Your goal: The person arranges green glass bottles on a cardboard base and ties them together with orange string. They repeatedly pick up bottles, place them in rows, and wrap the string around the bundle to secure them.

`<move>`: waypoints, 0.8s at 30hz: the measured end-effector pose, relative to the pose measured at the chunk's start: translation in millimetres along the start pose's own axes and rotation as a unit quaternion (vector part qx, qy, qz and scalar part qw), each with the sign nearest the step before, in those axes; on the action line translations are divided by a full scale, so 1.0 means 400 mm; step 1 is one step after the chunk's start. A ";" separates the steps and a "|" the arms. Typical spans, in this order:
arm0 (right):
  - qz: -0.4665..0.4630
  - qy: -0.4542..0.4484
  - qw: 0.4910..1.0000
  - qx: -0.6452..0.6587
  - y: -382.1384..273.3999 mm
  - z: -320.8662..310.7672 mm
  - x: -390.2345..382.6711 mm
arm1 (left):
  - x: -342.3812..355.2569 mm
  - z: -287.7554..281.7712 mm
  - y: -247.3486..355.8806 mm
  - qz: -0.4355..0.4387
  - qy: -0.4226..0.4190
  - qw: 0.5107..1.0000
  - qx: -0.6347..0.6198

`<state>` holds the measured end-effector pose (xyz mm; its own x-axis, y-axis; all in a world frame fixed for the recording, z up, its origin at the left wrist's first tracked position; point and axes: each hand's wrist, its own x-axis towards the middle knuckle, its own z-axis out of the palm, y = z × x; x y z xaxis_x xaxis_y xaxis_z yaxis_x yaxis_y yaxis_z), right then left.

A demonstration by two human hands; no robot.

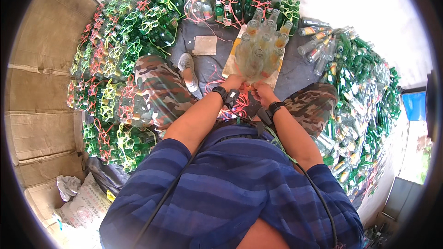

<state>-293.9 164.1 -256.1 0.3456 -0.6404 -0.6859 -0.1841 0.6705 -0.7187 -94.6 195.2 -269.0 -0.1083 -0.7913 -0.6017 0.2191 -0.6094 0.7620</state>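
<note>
A tight cluster of clear glass bottles (259, 51) stands upright in front of me on a flat board (230, 67) with white and yellow parts. My left hand (234, 82) and my right hand (263, 93) are close together at the near side of the cluster, low by the bottles. The fingers of both are closed in a pinch; what lies between them is too small to make out. Pink plastic strings (240, 105) lie in a loose heap just below my hands, between my legs.
Bundled green bottles (152, 23), tied with pink and yellow-green string, stand in rows left and behind. Loose bottles (355, 92) are piled high on the right. A brown square piece (205, 45) lies on the dark ground sheet (189, 32). Cardboard (39, 97) lines the left wall.
</note>
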 end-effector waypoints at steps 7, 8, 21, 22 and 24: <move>-0.004 0.030 0.999 0.014 -0.032 0.063 -0.055 | 0.036 -0.041 -0.026 0.108 0.004 0.942 0.318; -0.004 0.030 0.999 0.015 -0.034 0.070 -0.054 | 0.049 -0.056 -0.034 0.145 -0.005 0.916 0.374; 0.025 -0.010 0.991 0.127 -0.037 0.082 -0.051 | -0.050 0.018 0.048 0.037 0.003 0.985 0.170; 0.026 -0.004 0.991 0.129 -0.037 0.083 -0.054 | -0.052 0.024 0.048 0.038 0.012 0.985 0.168; 0.028 0.007 0.991 0.134 -0.034 0.086 -0.055 | -0.051 0.035 0.043 0.041 0.030 0.985 0.166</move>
<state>-267.4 181.9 -227.5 0.3282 -0.6034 -0.7268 0.0483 0.7791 -0.6250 -101.9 200.1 -240.2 -0.0432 -0.8404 -0.5403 -0.1051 -0.5339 0.8390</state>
